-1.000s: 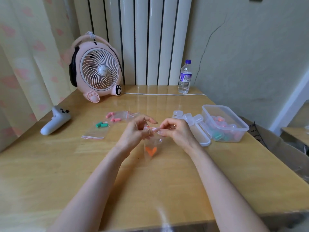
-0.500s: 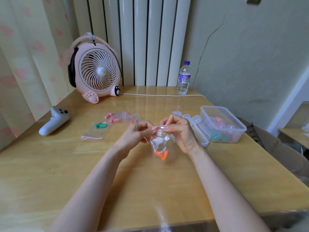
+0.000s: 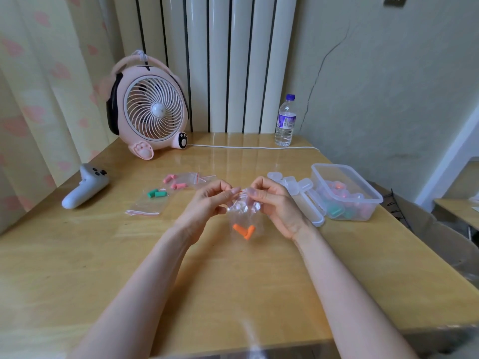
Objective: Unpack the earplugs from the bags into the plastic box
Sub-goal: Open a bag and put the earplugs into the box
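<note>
The person's left hand [image 3: 204, 203] and right hand [image 3: 274, 206] are close together over the middle of the wooden surface [image 3: 103, 255]; between them is a small clear bag [image 3: 245, 218]; the left fingers [image 3: 228, 194] pinch the top edge of the bag from one side; the right fingers [image 3: 252, 191] pinch the same edge from the other side; the fingertips of the two hands nearly meet at the red strip along the top. The bag hangs down from that edge; two orange earplugs [image 3: 243, 230] sit at its bottom, leaning on each other; whether the bag's bottom touches the surface cannot be told.

The plastic box [image 3: 365, 183] stands to the right, well apart from the hands; it has no lid on; pink and green shapes show through its clear wall. The lid [image 3: 308, 200] lies just beside the box, on the side nearer the hands.

To the left lies a flat bag with green earplugs [image 3: 155, 194] in it; just behind that is another bag with pink earplugs [image 3: 178, 185].

A white controller [image 3: 83, 190] lies near the left edge; a pink fan [image 3: 150, 112] stands at the back left; a white cord [image 3: 246, 147] runs from the fan along the back; a water bottle [image 3: 285, 123] stands upright at the back right, in front of a white radiator [image 3: 220, 60]; a curtain [image 3: 39, 86] hangs on the left.
</note>
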Available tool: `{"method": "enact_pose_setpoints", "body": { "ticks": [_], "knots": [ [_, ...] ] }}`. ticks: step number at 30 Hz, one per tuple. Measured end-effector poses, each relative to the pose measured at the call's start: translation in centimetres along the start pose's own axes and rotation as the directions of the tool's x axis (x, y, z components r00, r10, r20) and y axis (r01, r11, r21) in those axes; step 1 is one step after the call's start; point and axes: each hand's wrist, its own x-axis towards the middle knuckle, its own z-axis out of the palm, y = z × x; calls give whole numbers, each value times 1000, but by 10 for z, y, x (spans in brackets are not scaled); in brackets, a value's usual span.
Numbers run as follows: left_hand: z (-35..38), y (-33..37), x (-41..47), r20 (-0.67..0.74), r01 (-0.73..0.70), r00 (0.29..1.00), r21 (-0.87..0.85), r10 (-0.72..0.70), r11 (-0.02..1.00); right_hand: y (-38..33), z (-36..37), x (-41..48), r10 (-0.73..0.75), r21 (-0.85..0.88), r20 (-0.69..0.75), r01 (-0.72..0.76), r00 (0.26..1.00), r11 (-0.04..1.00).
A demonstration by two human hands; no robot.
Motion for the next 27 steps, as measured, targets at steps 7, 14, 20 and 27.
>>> {"method": "enact_pose_setpoints", "body": {
  "ticks": [7, 14, 20, 27],
  "knots": [
    [2, 3, -2, 52, -74, 996, -45, 76, 996, 4, -2, 2, 45, -57, 8, -44, 999, 997],
    [3, 4, -3, 69, -52, 996, -23, 53, 998, 4, -4, 2, 63, -63, -19, -65, 998, 996],
    [6, 2, -3, 14, -52, 999, 103, 51, 993, 3, -4, 3, 66, -44, -30, -67, 997, 997],
    [3, -4, 3, -85, -71, 993, 64, 77, 995, 3, -7, 3, 88, -179, -145, -114, 986, 977]
  ]
}}
